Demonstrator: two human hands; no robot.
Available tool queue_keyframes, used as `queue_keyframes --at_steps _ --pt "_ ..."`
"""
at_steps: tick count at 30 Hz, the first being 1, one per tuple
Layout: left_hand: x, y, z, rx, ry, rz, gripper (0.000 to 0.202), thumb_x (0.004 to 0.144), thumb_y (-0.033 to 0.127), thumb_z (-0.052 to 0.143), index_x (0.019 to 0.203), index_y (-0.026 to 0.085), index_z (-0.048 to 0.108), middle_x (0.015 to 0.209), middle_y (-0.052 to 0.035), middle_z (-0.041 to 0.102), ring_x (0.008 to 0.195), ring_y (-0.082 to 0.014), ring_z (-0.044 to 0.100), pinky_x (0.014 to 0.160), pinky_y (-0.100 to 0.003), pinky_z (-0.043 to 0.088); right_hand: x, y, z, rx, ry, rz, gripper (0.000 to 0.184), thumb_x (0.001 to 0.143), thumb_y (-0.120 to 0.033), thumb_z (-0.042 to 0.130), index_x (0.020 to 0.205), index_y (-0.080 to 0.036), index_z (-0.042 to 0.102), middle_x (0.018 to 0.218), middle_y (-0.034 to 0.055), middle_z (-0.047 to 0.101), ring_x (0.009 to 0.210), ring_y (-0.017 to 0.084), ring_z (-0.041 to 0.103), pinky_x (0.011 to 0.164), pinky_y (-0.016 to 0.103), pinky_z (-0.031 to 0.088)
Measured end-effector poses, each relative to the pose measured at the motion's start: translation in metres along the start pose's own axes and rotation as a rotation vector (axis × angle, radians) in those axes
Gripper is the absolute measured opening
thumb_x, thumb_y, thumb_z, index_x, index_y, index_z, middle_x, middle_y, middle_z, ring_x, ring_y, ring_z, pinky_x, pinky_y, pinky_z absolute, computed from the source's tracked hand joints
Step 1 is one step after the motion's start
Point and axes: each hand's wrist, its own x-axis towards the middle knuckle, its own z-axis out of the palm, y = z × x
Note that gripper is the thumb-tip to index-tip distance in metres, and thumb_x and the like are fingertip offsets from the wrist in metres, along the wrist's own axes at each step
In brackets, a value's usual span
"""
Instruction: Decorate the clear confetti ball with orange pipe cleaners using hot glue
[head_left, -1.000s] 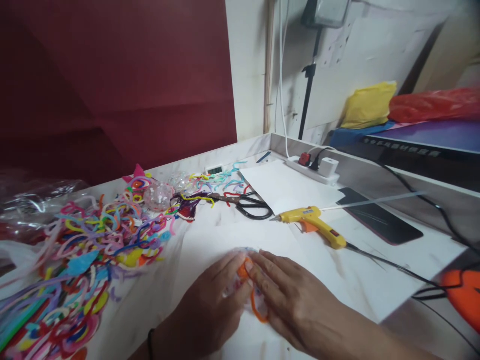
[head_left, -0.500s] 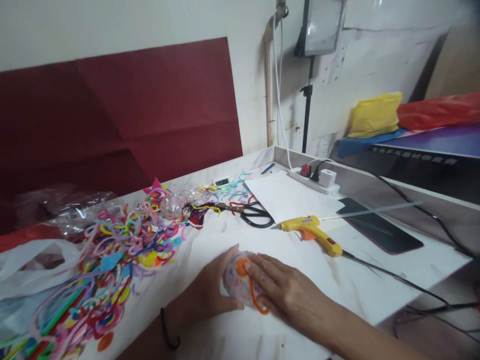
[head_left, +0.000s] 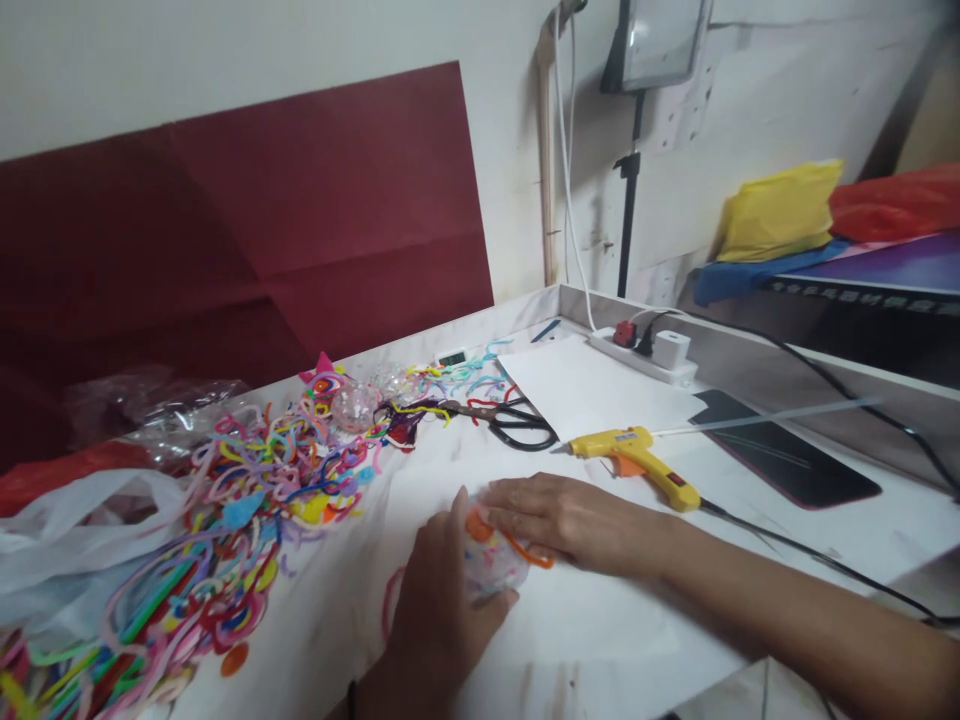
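Note:
My left hand (head_left: 439,600) curls round a small clear ball (head_left: 491,565) with coloured bits inside, resting on the white table (head_left: 615,640). An orange pipe cleaner (head_left: 525,550) lies across the ball. My right hand (head_left: 559,520) lies over the ball's top, fingers pressing the orange piece onto it. A yellow glue gun (head_left: 634,455) lies just beyond my right hand, with black scissors (head_left: 517,425) to its left.
A heap of coloured pipe cleaner pieces (head_left: 225,530) covers the table's left, with plastic bags (head_left: 67,540) beside it. A white paper sheet (head_left: 592,385), a power strip (head_left: 649,355) and a dark phone (head_left: 787,450) lie at the back right. A second clear ball (head_left: 354,405) sits near the scissors.
The view has tilted up. My left hand has slid from flat beside the ball to gripping it from below-left, and my right hand has turned to lie across its top.

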Motion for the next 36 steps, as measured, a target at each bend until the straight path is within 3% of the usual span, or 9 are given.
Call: queue_keyframes --at_steps 4,8,11,16,23,36 --pt "0.0 -0.01 -0.008 0.05 -0.067 0.148 0.088 0.073 0.032 0.07 0.146 0.018 0.023 0.136 -0.0196 0.046 0.123 -0.0377 0.048 0.096 -0.056 0.047 -0.002 0.005 0.005 0.032 -0.019 -0.022 0.049 0.095 -0.011 0.042 0.144 -0.014 0.037 0.142 0.0144 0.049 0.136 0.024 0.038 0.105 0.044 0.041" --pt "0.007 -0.026 -0.016 0.007 -0.1 0.461 0.068 0.088 0.026 0.056 0.146 0.017 0.023 0.142 -0.0181 0.042 0.133 -0.031 0.04 0.104 -0.048 0.044 -0.004 0.004 0.013 0.061 0.042 -0.028 0.044 0.097 -0.013 0.038 0.141 -0.009 0.04 0.139 0.0175 0.052 0.135 0.022 0.04 0.107 0.041 0.039" --pt "0.01 -0.033 -0.019 0.027 -0.1 0.552 0.061 0.091 0.026 0.053 0.144 0.014 0.026 0.144 -0.0182 0.04 0.137 -0.0296 0.035 0.108 -0.046 0.042 -0.006 0.003 0.017 0.046 0.108 -0.025 0.04 0.099 -0.017 0.038 0.138 -0.008 0.044 0.133 0.0185 0.057 0.131 0.023 0.045 0.105 0.04 0.042" --pt "0.011 -0.037 -0.02 0.084 -0.164 0.598 0.059 0.092 0.025 0.052 0.145 0.011 0.028 0.149 -0.0177 0.036 0.14 -0.0299 0.03 0.108 -0.046 0.042 -0.006 0.001 0.016 0.043 0.187 -0.021 0.036 0.098 -0.017 0.04 0.131 -0.007 0.049 0.127 0.0206 0.06 0.125 0.024 0.051 0.098 0.04 0.047" --pt "0.007 -0.033 -0.016 0.095 -0.196 0.526 0.061 0.091 0.02 0.052 0.146 0.014 0.026 0.152 -0.0158 0.031 0.14 -0.0311 0.029 0.107 -0.048 0.043 -0.003 -0.007 0.011 0.092 0.119 0.051 0.039 0.092 -0.01 0.042 0.13 -0.006 0.05 0.127 0.0215 0.058 0.12 0.026 0.052 0.098 0.042 0.045" --pt "0.01 -0.031 -0.018 0.125 -0.146 0.582 0.058 0.087 0.02 0.058 0.139 0.006 0.038 0.151 -0.0177 0.032 0.14 -0.0321 0.029 0.108 -0.046 0.042 -0.008 -0.003 0.016 0.159 0.258 0.015 0.03 0.094 -0.01 0.041 0.119 -0.004 0.056 0.116 0.0209 0.064 0.116 0.025 0.055 0.098 0.041 0.044"
